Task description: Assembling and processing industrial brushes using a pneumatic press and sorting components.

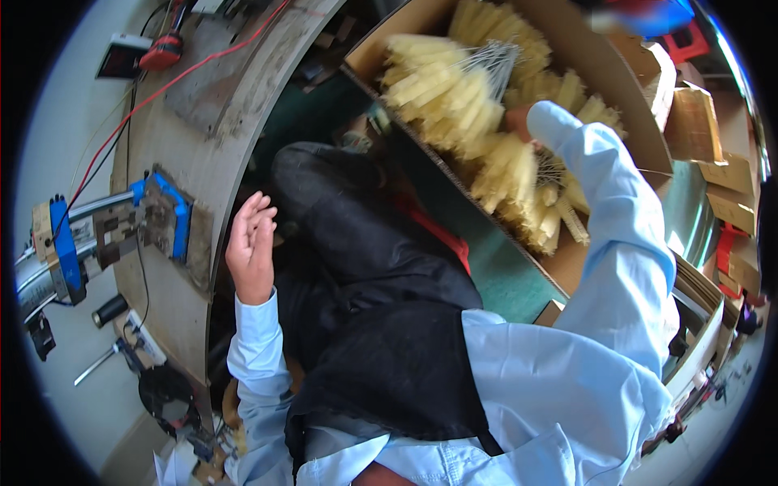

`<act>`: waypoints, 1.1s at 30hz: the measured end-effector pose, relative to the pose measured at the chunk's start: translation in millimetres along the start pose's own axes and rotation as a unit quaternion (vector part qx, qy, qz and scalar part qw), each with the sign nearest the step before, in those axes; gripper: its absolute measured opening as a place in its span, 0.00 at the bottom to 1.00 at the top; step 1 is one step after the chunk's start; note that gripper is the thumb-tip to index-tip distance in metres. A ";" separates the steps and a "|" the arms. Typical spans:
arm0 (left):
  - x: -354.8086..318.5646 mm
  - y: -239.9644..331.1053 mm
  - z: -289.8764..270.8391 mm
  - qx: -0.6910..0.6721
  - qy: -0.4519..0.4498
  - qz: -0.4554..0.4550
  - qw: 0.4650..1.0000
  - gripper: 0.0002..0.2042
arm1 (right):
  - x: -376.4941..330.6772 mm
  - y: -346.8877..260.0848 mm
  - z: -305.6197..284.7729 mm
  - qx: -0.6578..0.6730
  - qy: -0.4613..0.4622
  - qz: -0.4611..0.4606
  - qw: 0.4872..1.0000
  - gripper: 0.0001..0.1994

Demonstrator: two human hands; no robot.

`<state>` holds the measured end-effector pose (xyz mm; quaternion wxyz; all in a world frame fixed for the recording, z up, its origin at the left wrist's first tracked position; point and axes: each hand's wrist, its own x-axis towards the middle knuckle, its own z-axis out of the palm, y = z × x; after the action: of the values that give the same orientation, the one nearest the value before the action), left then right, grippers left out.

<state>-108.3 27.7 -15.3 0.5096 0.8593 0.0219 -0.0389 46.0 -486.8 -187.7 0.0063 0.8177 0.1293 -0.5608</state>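
Observation:
My left hand [253,249] is raised beside the workbench edge. Its fingers are lightly bent, with nothing in them. On the other side, my right hand [520,121] reaches into a large cardboard box [628,105]. Pale yellow tube brushes [442,85] with thin wire stems lie there in several bunches. The right hand is among them, but the sleeve and brushes hide most of its fingers, so I cannot see whether it grips one. A nearer bunch of brushes [510,182] lies just below that hand.
A worn workbench [235,105] runs along the left, carrying a blue-framed clamping fixture [166,215] and a red cable [182,65]. Farther up is a red-and-black tool [164,50]. More cardboard boxes [695,121] stand at the right. A red strip [438,227] shows beside my leg.

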 end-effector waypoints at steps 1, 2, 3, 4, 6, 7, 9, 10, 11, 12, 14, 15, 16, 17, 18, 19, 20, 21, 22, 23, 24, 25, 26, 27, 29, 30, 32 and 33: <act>-3.1 -1.4 -0.7 -0.002 0.007 -0.001 1.000 0.21 | 11.6 -0.6 -6.2 -0.046 -0.049 -0.048 0.997 0.16; -4.2 -3.4 -1.4 -0.004 0.012 -0.001 1.000 0.21 | 17.3 0.4 -10.8 -0.089 -0.094 -0.090 0.988 0.20; -6.5 -5.1 -1.8 -0.007 0.014 -0.018 1.000 0.21 | 16.8 1.3 -9.5 -0.084 -0.081 -0.106 0.987 0.23; -7.5 -7.6 -2.4 -0.016 0.021 -0.021 0.999 0.21 | 14.6 0.8 -9.7 -0.086 -0.072 -0.104 0.988 0.26; -9.7 -13.3 -2.4 -0.038 0.029 -0.028 0.998 0.21 | 4.9 -2.8 -10.3 -0.104 -0.026 -0.079 0.991 0.25; -13.2 -15.8 -3.8 -0.039 0.028 -0.030 0.998 0.21 | -1.4 -6.8 -7.2 -0.112 -0.006 -0.055 0.992 0.25; -18.2 -20.9 -7.4 -0.043 0.031 -0.021 0.998 0.22 | -17.8 -10.2 -4.1 -0.095 0.044 -0.002 0.994 0.24; -22.5 -22.2 -12.0 -0.046 0.034 -0.018 0.998 0.22 | -26.2 -12.0 2.6 -0.065 0.085 0.037 0.994 0.22; -25.5 -23.4 -16.6 -0.039 0.033 0.000 0.999 0.22 | -34.7 -13.0 12.0 -0.067 0.089 0.042 0.993 0.22; -28.1 -23.8 -21.4 -0.032 0.034 0.023 0.999 0.22 | -43.3 -12.6 22.4 -0.175 0.189 0.037 0.966 0.22; -32.8 -22.7 -33.2 -0.047 0.037 0.034 0.998 0.21 | -55.6 -8.9 39.1 -0.287 0.289 0.045 0.912 0.21; -34.4 -21.7 -37.9 -0.055 0.049 0.040 0.996 0.20 | -56.7 -10.7 48.4 -0.281 0.351 0.078 0.890 0.21; -35.6 -20.3 -42.0 -0.066 0.059 0.044 0.995 0.19 | -59.4 -10.3 55.5 -0.271 0.399 0.113 0.869 0.21; -36.6 -18.6 -47.2 -0.058 0.058 0.058 0.995 0.19 | -64.1 -9.4 62.9 -0.313 0.452 0.112 0.828 0.14; -38.8 -16.8 -52.3 -0.049 0.057 0.084 0.994 0.19 | -68.8 -9.8 68.5 -0.322 0.454 0.130 0.820 0.14; -41.5 -14.9 -56.9 -0.055 0.059 0.105 0.991 0.19 | -75.0 -11.9 72.3 -0.321 0.510 0.151 0.784 0.15; -44.0 -12.9 -62.8 -0.057 0.060 0.126 0.989 0.19 | -84.4 -14.5 72.7 -0.306 0.541 0.181 0.763 0.17; -45.9 -11.5 -69.0 -0.056 0.060 0.145 0.986 0.18 | -97.3 -18.8 73.1 -0.274 0.535 0.203 0.773 0.21; -46.4 -10.5 -75.3 -0.060 0.061 0.152 0.985 0.18 | -111.7 -25.7 71.1 -0.290 0.566 0.199 0.746 0.21; -44.9 -10.3 -80.7 -0.069 0.055 0.156 0.984 0.18 | -128.2 -34.4 66.8 -0.174 0.560 0.228 0.777 0.25; -42.7 -11.4 -84.7 -0.087 0.049 0.166 0.981 0.18 | -144.5 -46.4 61.3 -0.056 0.547 0.252 0.796 0.29; -37.7 -13.2 -86.8 -0.082 0.053 0.180 0.979 0.17 | -159.0 -62.4 55.5 -0.021 0.627 0.230 0.744 0.25; -31.7 -16.1 -87.2 -0.081 0.052 0.171 0.981 0.17 | -172.4 -81.1 48.8 -0.027 0.641 0.236 0.730 0.25; -23.1 -19.1 -85.6 -0.094 0.045 0.171 0.980 0.17 | -185.1 -102.4 38.9 0.086 0.680 0.177 0.706 0.20; -7.1 -26.2 -76.0 -0.131 0.030 0.149 0.980 0.15 | -198.9 -156.9 30.3 0.250 0.701 0.055 0.666 0.12; -0.9 -29.8 -71.8 -0.121 0.027 0.174 0.977 0.15 | -199.0 -189.8 29.5 0.298 0.694 -0.006 0.655 0.10; 12.7 -36.2 -61.5 -0.078 0.007 0.152 0.985 0.16 | -191.7 -256.7 33.3 0.320 0.649 -0.085 0.685 0.09; 18.5 -40.1 -54.2 -0.068 0.020 0.162 0.984 0.14 | -188.9 -284.8 41.8 0.219 0.669 -0.139 0.696 0.10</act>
<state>-90.5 94.4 -26.1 0.5661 0.8153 -0.1045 0.0627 -118.2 -256.6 8.7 -0.3391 0.9281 0.0855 0.1277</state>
